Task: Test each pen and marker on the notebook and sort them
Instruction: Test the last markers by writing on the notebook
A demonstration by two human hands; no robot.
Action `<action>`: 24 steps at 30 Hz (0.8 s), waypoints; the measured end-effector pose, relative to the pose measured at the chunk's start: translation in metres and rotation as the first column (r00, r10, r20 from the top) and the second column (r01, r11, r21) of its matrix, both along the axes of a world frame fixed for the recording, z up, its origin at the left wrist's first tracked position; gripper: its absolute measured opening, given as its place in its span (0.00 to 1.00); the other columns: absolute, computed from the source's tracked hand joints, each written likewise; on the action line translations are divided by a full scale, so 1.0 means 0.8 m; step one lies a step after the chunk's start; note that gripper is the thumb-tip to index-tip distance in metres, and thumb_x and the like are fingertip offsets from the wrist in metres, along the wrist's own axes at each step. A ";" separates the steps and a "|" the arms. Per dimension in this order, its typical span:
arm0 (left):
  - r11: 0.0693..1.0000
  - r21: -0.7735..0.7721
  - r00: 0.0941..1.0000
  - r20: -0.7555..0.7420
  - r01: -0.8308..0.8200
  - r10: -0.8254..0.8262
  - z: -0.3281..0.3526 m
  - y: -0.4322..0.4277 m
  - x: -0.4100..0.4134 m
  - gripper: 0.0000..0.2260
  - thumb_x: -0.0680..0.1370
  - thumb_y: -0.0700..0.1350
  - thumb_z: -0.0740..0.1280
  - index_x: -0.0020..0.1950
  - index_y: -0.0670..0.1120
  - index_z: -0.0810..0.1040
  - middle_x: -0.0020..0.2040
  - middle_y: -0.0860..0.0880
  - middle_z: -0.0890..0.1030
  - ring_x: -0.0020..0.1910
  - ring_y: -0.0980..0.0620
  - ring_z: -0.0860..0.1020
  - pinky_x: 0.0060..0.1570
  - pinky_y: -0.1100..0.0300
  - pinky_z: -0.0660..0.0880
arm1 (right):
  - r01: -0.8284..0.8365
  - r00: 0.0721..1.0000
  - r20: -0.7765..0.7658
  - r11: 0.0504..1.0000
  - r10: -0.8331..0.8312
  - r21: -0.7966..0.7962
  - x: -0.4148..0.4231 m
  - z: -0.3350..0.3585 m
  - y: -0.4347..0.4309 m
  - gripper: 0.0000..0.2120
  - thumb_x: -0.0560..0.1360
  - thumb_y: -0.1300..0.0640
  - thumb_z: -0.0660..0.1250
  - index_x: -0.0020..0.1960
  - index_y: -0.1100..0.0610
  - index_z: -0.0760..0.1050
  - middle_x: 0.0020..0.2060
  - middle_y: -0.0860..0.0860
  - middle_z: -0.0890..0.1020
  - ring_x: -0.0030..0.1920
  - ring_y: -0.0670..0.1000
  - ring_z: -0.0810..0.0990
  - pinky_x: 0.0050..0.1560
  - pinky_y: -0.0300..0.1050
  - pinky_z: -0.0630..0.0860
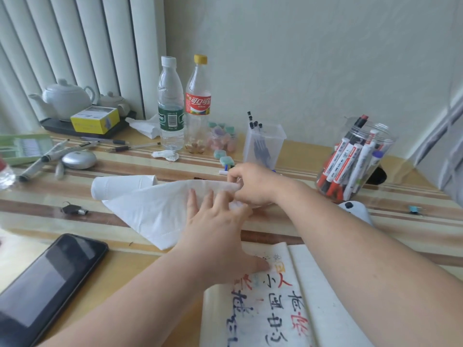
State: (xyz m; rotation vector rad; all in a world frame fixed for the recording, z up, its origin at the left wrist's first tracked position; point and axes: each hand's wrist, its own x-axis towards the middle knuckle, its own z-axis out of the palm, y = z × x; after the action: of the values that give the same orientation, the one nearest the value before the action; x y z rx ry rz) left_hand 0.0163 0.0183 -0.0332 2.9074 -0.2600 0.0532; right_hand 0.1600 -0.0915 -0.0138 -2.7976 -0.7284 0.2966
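An open notebook [280, 309] with red, blue and black test writing lies at the near edge. A clear round jar [355, 161] of white markers stands at the right. A clear square holder [264, 146] with thin black pens stands behind my hands. Several pens and markers [57, 151] lie loose at the left. A roll of white tissue paper [140, 196] lies across the middle, partly unrolled. My left hand [215, 221] rests with spread fingers on the loose sheet. My right hand [253, 181] pinches the tissue's far end.
Two plastic bottles [171, 106] stand at the back centre, with a white teapot [66, 97] and yellow box [95, 120] on a tray at back left. A black phone [47, 284] lies near left. A key fob [74, 209], crumpled tissue [165, 155] and small erasers [223, 139] are scattered about.
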 end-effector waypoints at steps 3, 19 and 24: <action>0.998 0.027 0.984 -0.167 -0.052 0.056 -0.002 0.006 0.002 0.46 0.61 0.83 0.60 0.76 0.64 0.61 0.73 0.52 0.61 0.78 0.47 0.53 0.76 0.34 0.38 | -0.015 0.999 -0.052 0.999 0.013 -0.041 -0.002 0.008 0.003 0.09 0.69 0.64 0.63 0.45 0.56 0.78 0.49 0.51 0.79 0.50 0.56 0.79 0.54 0.55 0.80; 0.987 0.091 0.983 -0.121 -0.129 0.139 0.002 0.014 0.000 0.60 0.56 0.86 0.58 0.78 0.48 0.59 0.73 0.52 0.65 0.73 0.48 0.61 0.72 0.49 0.60 | 0.127 0.983 0.103 0.971 -0.150 0.203 0.006 0.009 0.032 0.06 0.73 0.61 0.68 0.48 0.59 0.82 0.45 0.53 0.85 0.48 0.56 0.84 0.51 0.49 0.82; 0.986 0.086 0.977 -0.148 -0.142 0.154 0.002 0.010 -0.003 0.60 0.56 0.85 0.60 0.76 0.46 0.60 0.70 0.49 0.65 0.72 0.47 0.62 0.71 0.51 0.63 | 0.258 0.903 0.117 0.738 -0.414 0.623 -0.016 0.021 -0.038 0.06 0.73 0.59 0.73 0.41 0.52 0.77 0.34 0.43 0.79 0.35 0.44 0.77 0.35 0.32 0.71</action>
State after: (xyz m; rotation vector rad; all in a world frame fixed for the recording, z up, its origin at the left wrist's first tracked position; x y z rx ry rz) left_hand 0.0140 0.0260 -0.0316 2.9799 -0.0190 -0.1608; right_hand 0.1473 -0.1222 0.0029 -2.2935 -0.2598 -0.3164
